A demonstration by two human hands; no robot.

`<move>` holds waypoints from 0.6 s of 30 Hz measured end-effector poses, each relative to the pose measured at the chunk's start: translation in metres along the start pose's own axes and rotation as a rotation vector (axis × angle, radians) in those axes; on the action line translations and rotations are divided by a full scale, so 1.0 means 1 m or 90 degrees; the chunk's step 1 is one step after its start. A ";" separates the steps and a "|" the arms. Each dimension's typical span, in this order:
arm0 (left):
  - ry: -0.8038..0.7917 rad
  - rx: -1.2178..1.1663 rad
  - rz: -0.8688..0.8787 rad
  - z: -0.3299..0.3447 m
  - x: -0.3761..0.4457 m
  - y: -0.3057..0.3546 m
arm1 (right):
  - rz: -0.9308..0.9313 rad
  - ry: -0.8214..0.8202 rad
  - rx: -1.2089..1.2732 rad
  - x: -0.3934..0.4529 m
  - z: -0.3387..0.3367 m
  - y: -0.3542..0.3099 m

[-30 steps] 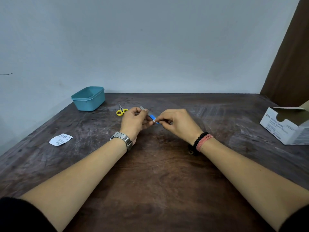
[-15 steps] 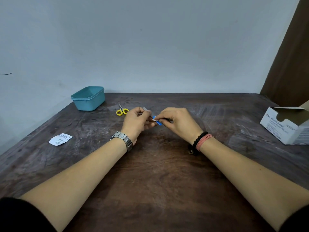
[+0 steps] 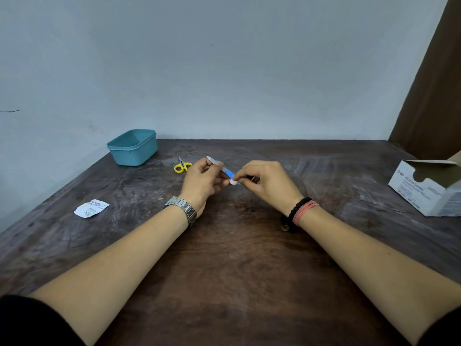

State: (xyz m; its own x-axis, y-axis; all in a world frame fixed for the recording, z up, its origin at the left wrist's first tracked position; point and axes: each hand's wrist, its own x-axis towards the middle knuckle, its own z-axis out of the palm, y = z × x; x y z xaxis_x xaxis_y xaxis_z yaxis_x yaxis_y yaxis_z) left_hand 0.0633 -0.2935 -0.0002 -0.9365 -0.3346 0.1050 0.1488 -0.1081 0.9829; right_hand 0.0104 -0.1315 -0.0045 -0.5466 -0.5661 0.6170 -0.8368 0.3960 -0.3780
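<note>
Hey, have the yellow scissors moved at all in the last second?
No. The yellow scissors lie where they were, with the same gap to the right of the teal tub.

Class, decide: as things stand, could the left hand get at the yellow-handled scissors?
Probably yes: the scissors lie just beside the left hand, nothing between, though it grips a slim tool.

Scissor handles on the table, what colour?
Yellow. The scissors show best in the head view, lying on the table beside the left hand.
</note>
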 end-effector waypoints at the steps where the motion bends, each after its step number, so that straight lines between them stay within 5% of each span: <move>1: -0.002 -0.006 0.007 -0.001 0.000 0.000 | 0.020 0.004 0.026 0.000 0.000 0.001; 5: -0.047 -0.008 0.042 0.000 -0.001 -0.003 | 0.084 -0.008 0.096 -0.001 -0.001 0.003; 14: -0.021 -0.072 -0.028 -0.003 0.000 0.001 | -0.126 -0.024 -0.212 -0.002 -0.007 0.011; 18: -0.011 -0.071 -0.019 -0.003 0.000 0.000 | -0.101 0.049 -0.162 -0.001 -0.009 0.012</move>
State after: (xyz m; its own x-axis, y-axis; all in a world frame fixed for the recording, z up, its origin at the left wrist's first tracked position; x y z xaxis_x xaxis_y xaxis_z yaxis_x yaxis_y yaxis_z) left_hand 0.0645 -0.2961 -0.0008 -0.9460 -0.3144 0.0798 0.1550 -0.2221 0.9626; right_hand 0.0010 -0.1201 -0.0034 -0.3978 -0.5827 0.7087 -0.8715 0.4814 -0.0933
